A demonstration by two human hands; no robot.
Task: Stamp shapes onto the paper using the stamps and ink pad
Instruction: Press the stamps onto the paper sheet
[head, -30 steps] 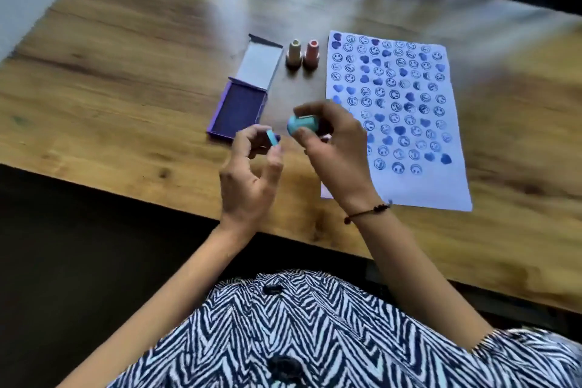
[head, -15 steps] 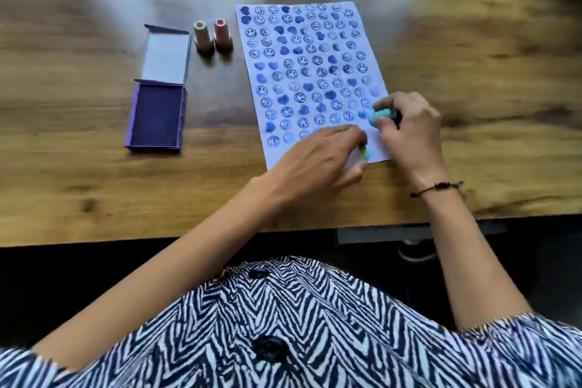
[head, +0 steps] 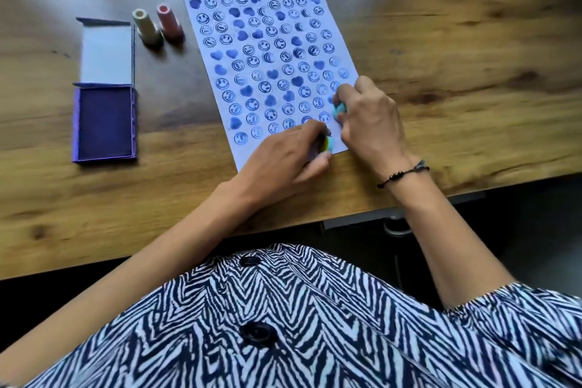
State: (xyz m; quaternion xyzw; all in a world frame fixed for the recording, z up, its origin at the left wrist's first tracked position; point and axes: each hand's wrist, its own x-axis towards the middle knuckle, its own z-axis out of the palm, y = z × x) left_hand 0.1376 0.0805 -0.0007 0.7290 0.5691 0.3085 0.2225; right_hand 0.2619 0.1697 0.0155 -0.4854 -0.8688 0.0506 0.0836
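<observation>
A white paper (head: 271, 50) covered in blue smiley and heart prints lies on the wooden table (head: 456, 50). My right hand (head: 368, 123) grips a teal stamp (head: 340, 109) pressed down at the paper's near right edge. My left hand (head: 283, 161) rests on the paper's near right corner, pinching a small teal and yellow cap (head: 327, 144). The purple ink pad (head: 105, 123) lies open at the left, its lid (head: 107, 53) folded back. Both hands are far from the pad.
A cream stamp (head: 145, 27) and a red stamp (head: 169, 23) stand upright between the ink pad lid and the paper. The table's near edge runs just below my wrists. My zebra-patterned top fills the bottom of the view.
Both hands moved from beside the ink pad to the paper's near right corner. The teal stamp went from held in the air to pressed on the paper. The camera view shifted right.
</observation>
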